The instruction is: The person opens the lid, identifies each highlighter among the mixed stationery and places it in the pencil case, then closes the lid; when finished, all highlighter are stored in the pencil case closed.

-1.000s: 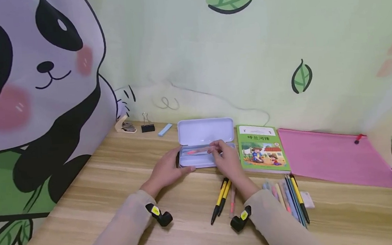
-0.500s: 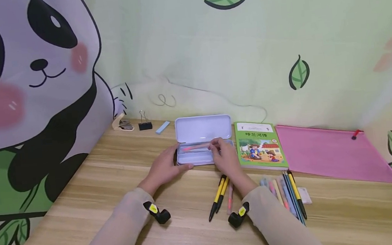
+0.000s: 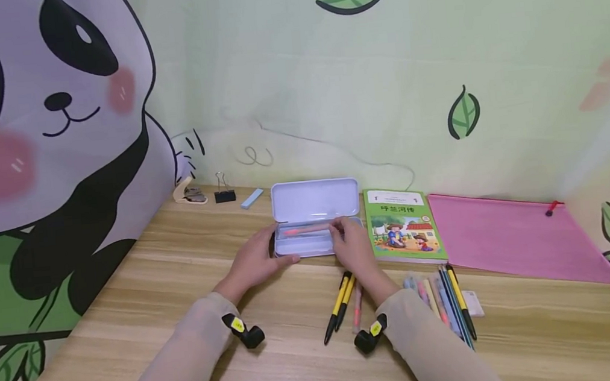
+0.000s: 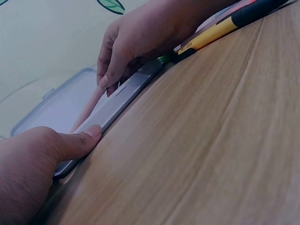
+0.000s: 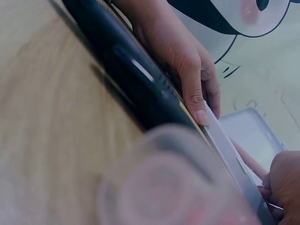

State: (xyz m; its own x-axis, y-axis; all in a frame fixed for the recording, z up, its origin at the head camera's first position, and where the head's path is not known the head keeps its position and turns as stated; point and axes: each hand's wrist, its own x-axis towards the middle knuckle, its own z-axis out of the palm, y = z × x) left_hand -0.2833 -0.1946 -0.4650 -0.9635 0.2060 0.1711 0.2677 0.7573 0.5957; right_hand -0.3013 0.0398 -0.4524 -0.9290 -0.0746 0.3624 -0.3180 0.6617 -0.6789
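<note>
The right hand's fingertips (image 4: 104, 82) pinch one end of a pink pen (image 3: 306, 229) and hold it low inside the tray of the open pencil case (image 3: 313, 223), with the barrel lying along the tray's length toward the left end. The right hand (image 3: 352, 248) approaches over the case's front rim at its right end; its remaining fingers are curled loosely behind the pinch. The left hand (image 3: 256, 260) steadies the case at its left end, thumb (image 4: 79, 140) pressed flat against the front wall and the other fingers wrapped round the end wall, as the right wrist view confirms. The case stands toward the rear middle of the desk (image 3: 193, 285), lid raised and leaning back toward the wall. The step in hand appears to be laying the pen down in the tray; whether the barrel already rests on the tray floor cannot be told. The next move calls for releasing the pinch only once the pen lies flat and parallel to the long walls, then lifting the hand clear over the front rim without catching the lid. Near the front edge, just behind the right wrist, lie two yellow-and-black pens (image 3: 340, 305) and another pink pen (image 3: 357, 310); further right lies a row of pencils and pens (image 3: 448, 305). A green book (image 3: 405, 224) lies just right of the case, with a pink zip pouch (image 3: 511, 239) beyond it.
</note>
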